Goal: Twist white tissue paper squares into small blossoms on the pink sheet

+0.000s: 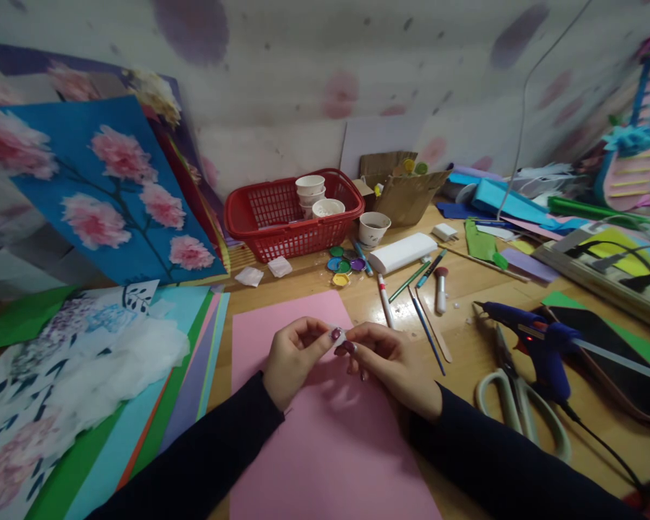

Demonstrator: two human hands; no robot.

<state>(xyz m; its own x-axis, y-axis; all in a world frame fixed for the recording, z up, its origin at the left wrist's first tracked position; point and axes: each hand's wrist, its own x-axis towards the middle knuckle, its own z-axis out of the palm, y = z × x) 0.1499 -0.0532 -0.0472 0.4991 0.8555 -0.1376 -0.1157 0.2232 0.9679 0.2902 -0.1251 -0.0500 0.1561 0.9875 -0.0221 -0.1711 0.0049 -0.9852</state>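
1. Both hands are in a narrow pinch. The left hand [289,361] and right hand [404,365] meet fingertip to fingertip over the pink sheet [314,462], holding a small pale piece [343,338] between them. Fingers hide most of it; exact shape not readable.
2. Piece status: in the fingers, apart from the sheet. Looks mid-handling; can't tell whether its shaping is done.
3. Pink sheet lies flat on the wooden table [463,347], under the hands. Hands and shadow cover part of it, so no full check of its surface.
4. Made up already: the blue board [76,115] leaning at the left, with pink ruffled flowers on dark branches. Reads as complete, though its link to the held piece is unclear.
5. Stock out of the hands: white fluffy tissue [124,354] on the left papers; two folded white pieces [249,276] [280,267] in front of the red basket [292,244].
6. Tools are out of hand: glue gun [544,343] on the right with its red light on, scissors [512,404] just beside it. Paint pots [342,266] sit beyond the sheet, blue brush [427,332] to its right.
7. Left over: total count of pieces or steps can't be judged from this view.
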